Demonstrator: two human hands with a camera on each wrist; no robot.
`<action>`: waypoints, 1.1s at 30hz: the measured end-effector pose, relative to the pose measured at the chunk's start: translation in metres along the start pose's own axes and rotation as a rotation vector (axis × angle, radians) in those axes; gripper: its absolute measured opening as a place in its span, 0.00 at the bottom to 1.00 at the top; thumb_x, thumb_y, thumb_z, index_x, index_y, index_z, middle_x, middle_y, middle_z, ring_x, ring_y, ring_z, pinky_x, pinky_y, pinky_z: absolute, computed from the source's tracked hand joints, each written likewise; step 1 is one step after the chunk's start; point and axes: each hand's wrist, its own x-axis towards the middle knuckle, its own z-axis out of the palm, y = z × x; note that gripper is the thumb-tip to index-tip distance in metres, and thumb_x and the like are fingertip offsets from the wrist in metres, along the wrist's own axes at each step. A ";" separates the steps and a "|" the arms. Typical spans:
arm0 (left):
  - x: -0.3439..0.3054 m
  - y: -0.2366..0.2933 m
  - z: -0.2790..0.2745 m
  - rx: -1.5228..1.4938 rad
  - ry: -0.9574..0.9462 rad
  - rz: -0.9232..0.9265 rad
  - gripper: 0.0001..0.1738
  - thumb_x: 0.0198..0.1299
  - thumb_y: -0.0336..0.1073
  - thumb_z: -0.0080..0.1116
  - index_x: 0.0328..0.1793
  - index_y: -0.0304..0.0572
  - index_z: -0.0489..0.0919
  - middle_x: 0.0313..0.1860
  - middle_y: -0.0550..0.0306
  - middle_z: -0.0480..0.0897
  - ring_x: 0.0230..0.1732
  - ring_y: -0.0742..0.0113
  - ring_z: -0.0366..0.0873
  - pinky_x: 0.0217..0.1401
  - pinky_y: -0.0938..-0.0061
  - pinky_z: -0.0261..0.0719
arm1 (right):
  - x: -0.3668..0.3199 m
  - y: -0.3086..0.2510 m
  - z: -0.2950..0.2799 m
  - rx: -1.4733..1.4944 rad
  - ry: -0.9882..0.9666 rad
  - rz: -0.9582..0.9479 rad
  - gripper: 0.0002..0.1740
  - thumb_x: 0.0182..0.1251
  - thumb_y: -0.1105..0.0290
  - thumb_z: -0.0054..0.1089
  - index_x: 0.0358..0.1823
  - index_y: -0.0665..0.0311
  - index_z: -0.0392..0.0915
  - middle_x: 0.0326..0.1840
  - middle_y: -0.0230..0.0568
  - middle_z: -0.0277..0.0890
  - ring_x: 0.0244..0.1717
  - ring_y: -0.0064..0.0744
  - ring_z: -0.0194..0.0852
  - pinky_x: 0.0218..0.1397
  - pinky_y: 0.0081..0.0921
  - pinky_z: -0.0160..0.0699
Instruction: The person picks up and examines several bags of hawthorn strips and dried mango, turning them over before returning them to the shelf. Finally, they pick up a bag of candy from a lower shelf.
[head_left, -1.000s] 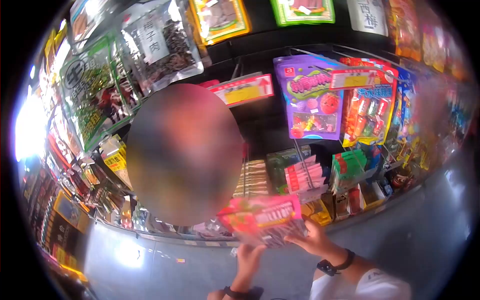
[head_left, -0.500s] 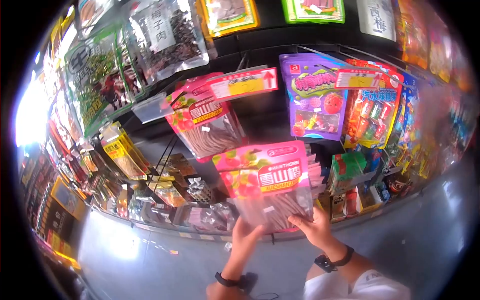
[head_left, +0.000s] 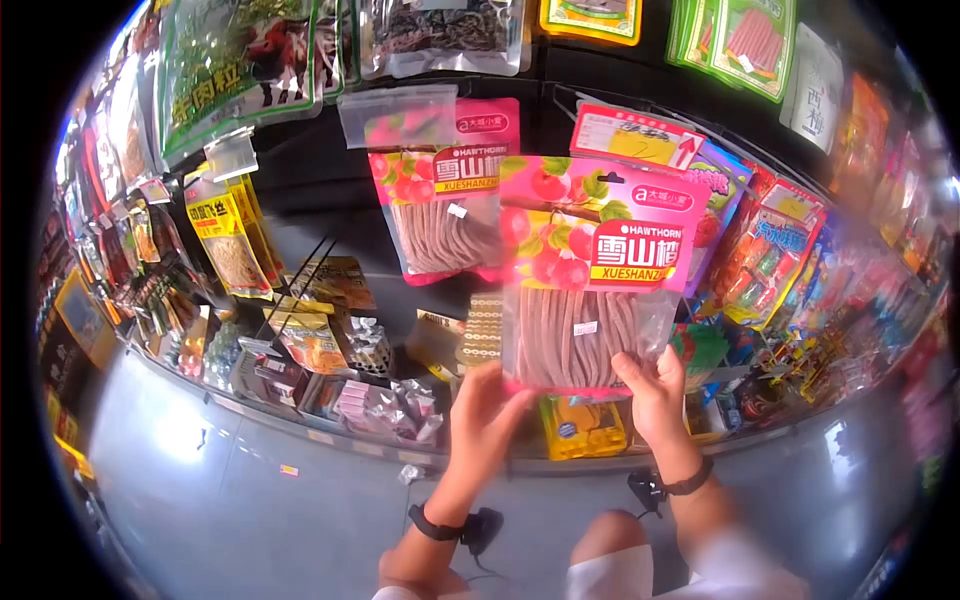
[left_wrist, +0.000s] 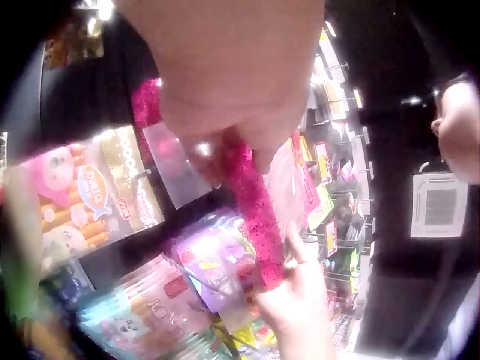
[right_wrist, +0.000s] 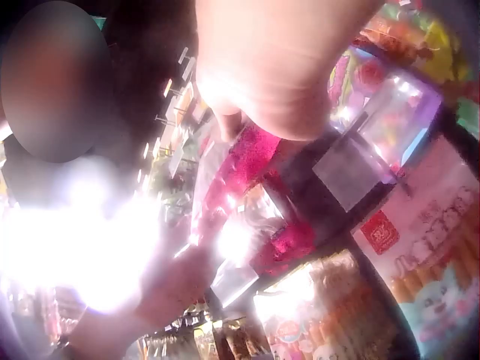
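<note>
A pink bag of hawthorn strips (head_left: 592, 225) with a clear lower window is held upright in front of the shelves, printed side towards me. My left hand (head_left: 482, 420) grips its lower left corner. My right hand (head_left: 657, 400) pinches the lower right edge, thumb lying over the front and the other fingers behind. Seen edge-on in the left wrist view, the bag's pink bottom (left_wrist: 259, 217) runs between both hands. Just behind and to its left hangs a matching hawthorn bag (head_left: 430, 190) on a rack hook, partly covered by the held one.
A red and white price tag (head_left: 635, 140) juts out right above the held bag. Purple and red candy bags (head_left: 770, 250) hang at the right, large green bags (head_left: 245, 60) at the upper left. Lower shelves carry yellow packs (head_left: 585, 425). Grey floor (head_left: 260, 440) runs below.
The hawthorn bag has come up from a blurred, tipped position to upright and nearer the head camera. The view has shifted, so the shelf goods sit differently. Both hands keep hold.
</note>
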 end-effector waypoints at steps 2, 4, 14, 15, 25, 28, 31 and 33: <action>0.015 0.002 0.004 -0.007 0.007 0.005 0.19 0.62 0.20 0.60 0.58 0.32 0.69 0.48 0.56 0.79 0.48 0.73 0.78 0.54 0.76 0.77 | 0.002 0.000 0.005 -0.014 0.010 -0.028 0.16 0.64 0.73 0.68 0.51 0.66 0.75 0.43 0.29 0.78 0.41 0.16 0.72 0.48 0.18 0.72; 0.031 0.002 0.006 0.010 -0.018 0.010 0.20 0.61 0.21 0.62 0.58 0.33 0.69 0.47 0.56 0.80 0.47 0.74 0.78 0.52 0.77 0.77 | 0.007 -0.002 0.014 -0.048 0.014 -0.068 0.16 0.64 0.72 0.68 0.50 0.66 0.75 0.42 0.28 0.77 0.40 0.15 0.70 0.46 0.17 0.71; 0.051 0.018 0.002 -0.050 -0.087 -0.005 0.20 0.62 0.25 0.63 0.58 0.36 0.69 0.37 0.59 0.81 0.36 0.81 0.76 0.38 0.83 0.75 | 0.029 -0.028 0.017 -0.127 -0.026 -0.036 0.22 0.65 0.70 0.66 0.58 0.66 0.72 0.52 0.31 0.77 0.51 0.19 0.73 0.57 0.21 0.69; 0.054 0.022 0.003 -0.049 -0.100 0.007 0.20 0.62 0.25 0.63 0.58 0.36 0.69 0.36 0.59 0.81 0.35 0.81 0.75 0.37 0.84 0.75 | 0.033 -0.031 0.019 -0.120 -0.017 -0.066 0.22 0.66 0.71 0.66 0.59 0.66 0.72 0.53 0.32 0.77 0.53 0.20 0.72 0.59 0.21 0.68; 0.047 0.023 -0.001 -0.021 -0.157 -0.002 0.20 0.62 0.24 0.63 0.57 0.37 0.69 0.36 0.61 0.79 0.37 0.82 0.74 0.36 0.85 0.71 | 0.030 -0.022 0.025 -0.063 0.012 -0.178 0.21 0.68 0.74 0.61 0.61 0.67 0.71 0.59 0.35 0.75 0.60 0.23 0.71 0.66 0.26 0.64; 0.043 0.026 -0.004 0.042 -0.162 -0.056 0.19 0.63 0.23 0.62 0.56 0.37 0.68 0.40 0.59 0.79 0.41 0.80 0.75 0.43 0.84 0.73 | 0.025 -0.021 0.021 -0.075 0.011 -0.198 0.21 0.68 0.74 0.61 0.61 0.66 0.71 0.58 0.34 0.76 0.59 0.23 0.71 0.66 0.25 0.64; 0.047 0.032 -0.001 0.084 -0.170 0.000 0.18 0.63 0.22 0.61 0.57 0.35 0.68 0.39 0.59 0.80 0.42 0.78 0.76 0.46 0.82 0.74 | 0.027 -0.031 0.026 -0.053 0.028 -0.203 0.20 0.67 0.74 0.62 0.60 0.66 0.72 0.56 0.33 0.76 0.57 0.22 0.72 0.63 0.23 0.65; 0.049 0.035 0.002 0.084 -0.164 0.029 0.19 0.63 0.22 0.61 0.57 0.34 0.68 0.40 0.58 0.80 0.41 0.79 0.76 0.46 0.82 0.75 | 0.029 -0.033 0.025 -0.051 0.039 -0.212 0.19 0.67 0.74 0.62 0.58 0.66 0.73 0.55 0.32 0.77 0.55 0.21 0.72 0.61 0.22 0.67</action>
